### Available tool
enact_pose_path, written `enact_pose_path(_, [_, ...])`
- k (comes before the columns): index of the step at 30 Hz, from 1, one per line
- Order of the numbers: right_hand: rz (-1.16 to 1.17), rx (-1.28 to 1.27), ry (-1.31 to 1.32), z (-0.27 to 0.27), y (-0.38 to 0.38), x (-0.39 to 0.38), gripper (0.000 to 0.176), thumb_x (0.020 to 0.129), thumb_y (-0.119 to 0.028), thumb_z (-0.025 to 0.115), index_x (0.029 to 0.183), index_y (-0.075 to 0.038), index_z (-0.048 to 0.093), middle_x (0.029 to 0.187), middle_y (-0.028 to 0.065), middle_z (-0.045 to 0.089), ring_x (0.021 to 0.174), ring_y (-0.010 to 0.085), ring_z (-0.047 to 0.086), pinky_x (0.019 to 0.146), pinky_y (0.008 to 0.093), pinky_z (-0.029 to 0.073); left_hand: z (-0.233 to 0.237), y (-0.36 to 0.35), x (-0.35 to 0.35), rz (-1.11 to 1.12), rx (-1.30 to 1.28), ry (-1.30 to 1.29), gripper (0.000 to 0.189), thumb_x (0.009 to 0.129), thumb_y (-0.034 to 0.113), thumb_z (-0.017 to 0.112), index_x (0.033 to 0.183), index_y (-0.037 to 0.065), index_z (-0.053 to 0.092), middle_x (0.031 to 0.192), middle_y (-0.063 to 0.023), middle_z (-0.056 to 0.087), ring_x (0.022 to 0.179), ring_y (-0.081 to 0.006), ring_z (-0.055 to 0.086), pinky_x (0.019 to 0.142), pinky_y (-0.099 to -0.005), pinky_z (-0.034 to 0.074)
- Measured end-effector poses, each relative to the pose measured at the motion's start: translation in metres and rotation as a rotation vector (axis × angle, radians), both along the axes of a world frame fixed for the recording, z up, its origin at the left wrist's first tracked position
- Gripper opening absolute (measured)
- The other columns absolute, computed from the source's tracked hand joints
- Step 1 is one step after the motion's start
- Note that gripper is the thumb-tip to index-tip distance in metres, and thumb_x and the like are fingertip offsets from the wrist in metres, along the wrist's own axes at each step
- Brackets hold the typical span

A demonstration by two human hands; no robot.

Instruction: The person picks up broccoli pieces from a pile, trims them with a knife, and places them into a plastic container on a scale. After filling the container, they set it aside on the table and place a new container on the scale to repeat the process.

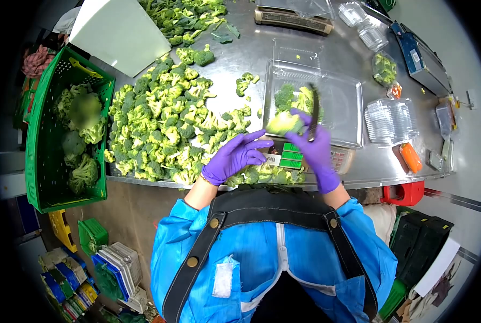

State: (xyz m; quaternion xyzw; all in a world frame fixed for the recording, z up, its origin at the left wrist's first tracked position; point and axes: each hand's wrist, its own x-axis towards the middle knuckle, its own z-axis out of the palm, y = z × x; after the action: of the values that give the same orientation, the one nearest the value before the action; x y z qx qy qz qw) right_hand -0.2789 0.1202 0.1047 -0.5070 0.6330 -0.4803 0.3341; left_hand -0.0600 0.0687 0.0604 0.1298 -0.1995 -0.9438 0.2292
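My right hand [317,151], in a purple glove, is closed around a knife [315,105] with a dark, curved blade pointing up. Its thumb and fingers also touch a blurred broccoli floret [283,124] over the near left part of a clear plastic tray [353,107]. Other florets [294,97] lie in that tray, which rests on a scale with a green display [291,156]. My left hand [238,154], gloved in purple too, hovers left of the display with fingers apart, holding nothing. Beside it spreads a big pile of cut broccoli [162,121].
A green crate [33,156] with broccoli heads stands at the left, next to a white bin [119,37]. Clear clamshell boxes [391,121], an orange-handled item [410,158] and a second scale [294,20] occupy the metal table's right and far sides.
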Motion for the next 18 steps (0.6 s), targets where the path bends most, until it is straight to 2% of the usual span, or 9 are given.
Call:
enact_pose_path(2, [-0.114,0.016,0.014,0.003,-0.009,-0.019,0.047,0.071,-0.018,0.074,0.114,-0.006,0.06,0.077,-0.0004,0.059,0.059,0.0052,0.047,0.057,0.0229,0.043,-0.01,0.002,0.004,0.004,-0.035,-0.051,0.06,0.093,0.035,0.038,0.134,-0.006,0.028,0.127,-0.0249,0.044,0.098,-0.0274,0.058,0.087,-0.0341,0.046])
enact_pose_path(4, [-0.309,0.149,-0.052,-0.004,-0.02,-0.038,0.043,0.072,-0.022,0.074,0.11,-0.005,0.062,0.073,-0.0009,0.057,0.06,0.0066,0.05,0.058,0.0242,0.043,-0.013,0.006,0.007,0.003,-0.078,-0.116,0.057,0.094,0.034,0.038,0.135,-0.005,0.028,0.127,-0.022,0.046,0.099,-0.0245,0.058,0.089,-0.0325,0.045])
enact_pose_path(7, [-0.342,0.197,0.047,-0.011,-0.036,-0.058,0.041,0.073,-0.025,0.073,0.106,-0.004,0.064,0.067,-0.0005,0.056,0.06,0.0079,0.051,0.057,0.025,0.042,-0.017,0.012,0.007,0.023,-0.089,-0.159,0.052,0.095,0.03,0.036,0.135,-0.004,0.029,0.127,-0.0197,0.047,0.099,-0.0217,0.058,0.09,-0.031,0.045])
enact_pose_path(8, [-0.389,0.192,0.079,-0.009,-0.038,-0.063,0.037,0.072,-0.026,0.073,0.1,-0.003,0.066,0.063,-0.0002,0.054,0.059,0.0087,0.051,0.056,0.0243,0.041,-0.016,0.013,0.007,0.026,-0.081,-0.159,0.049,0.096,0.027,0.035,0.135,-0.003,0.031,0.127,-0.0183,0.047,0.099,-0.0203,0.058,0.09,-0.0298,0.045])
enact_pose_path(13, [-0.283,0.255,0.075,-0.013,-0.043,-0.093,0.034,0.069,-0.025,0.073,0.094,-0.003,0.066,0.064,0.0004,0.055,0.059,0.009,0.051,0.056,0.0245,0.041,-0.028,0.02,0.018,0.068,-0.084,-0.221,0.048,0.096,0.027,0.036,0.133,-0.003,0.033,0.126,-0.0171,0.048,0.101,-0.0195,0.057,0.09,-0.0302,0.045])
enact_pose_path(15, [-0.16,0.291,0.171,-0.014,-0.04,-0.096,0.034,0.071,-0.026,0.072,0.096,-0.005,0.064,0.068,-0.0014,0.057,0.054,0.0054,0.047,0.047,0.0201,0.035,-0.03,0.025,0.022,0.074,-0.062,-0.249,0.047,0.096,0.026,0.036,0.132,-0.002,0.035,0.126,-0.0163,0.049,0.101,-0.0191,0.057,0.09,-0.0302,0.045])
enact_pose_path(16, [-0.138,0.289,0.319,-0.019,-0.039,-0.096,0.041,0.069,-0.026,0.073,0.103,-0.005,0.063,0.074,0.0001,0.059,0.055,0.0052,0.047,0.047,0.0197,0.035,-0.029,0.027,0.022,0.074,-0.058,-0.26,0.045,0.096,0.026,0.036,0.132,-0.002,0.036,0.125,-0.0156,0.049,0.102,-0.0186,0.056,0.09,-0.0301,0.045])
enact_pose_path(17, [-0.124,0.288,0.318,-0.018,-0.037,-0.097,0.041,0.069,-0.026,0.073,0.103,-0.005,0.063,0.074,0.0001,0.059,0.055,0.0052,0.047,0.047,0.0197,0.035,-0.029,0.029,0.022,0.079,-0.054,-0.27,0.044,0.096,0.025,0.036,0.131,-0.001,0.037,0.125,-0.0148,0.05,0.102,-0.0182,0.056,0.09,-0.0299,0.044])
enact_pose_path(18, [-0.133,0.401,0.261,-0.01,-0.033,-0.093,0.043,0.068,-0.025,0.074,0.105,-0.005,0.063,0.078,0.0041,0.062,0.064,0.0096,0.053,0.057,0.0231,0.04,-0.028,0.031,0.023,0.083,-0.053,-0.281,0.042,0.096,0.023,0.036,0.131,0.0,0.039,0.123,-0.0135,0.051,0.1,-0.0177,0.057,0.09,-0.0295,0.044])
